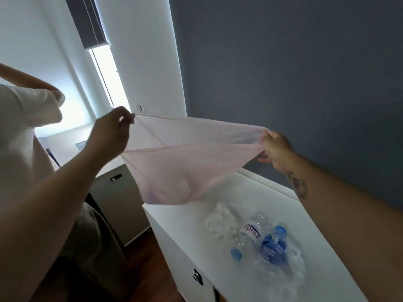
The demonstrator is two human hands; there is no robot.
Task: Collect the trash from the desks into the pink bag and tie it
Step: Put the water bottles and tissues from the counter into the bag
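A pale, see-through pink is being shown by the bag [181, 166], plain white by the counter [196, 216], clear plastic with blue caps and a white, red-lettered label by the bottles [250, 234], slate blue-grey by the wall [283, 62] and reddish brown by the floor [148, 269].

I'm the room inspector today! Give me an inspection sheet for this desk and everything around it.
Surface: white desk.
Job's things: pink bag held open above the desk; two crushed plastic bottles and crumpled whitish wrapping lie on the desk.
Clutter: small bluish thing on the far desk, too blurred to name.
Hands: left hand pinches the bag's rim; right hand grips the opposite side.
Cables: nothing seen.
Surroundings: grey-blue wall, window blind, wooden floor, a person in a white shirt at left.
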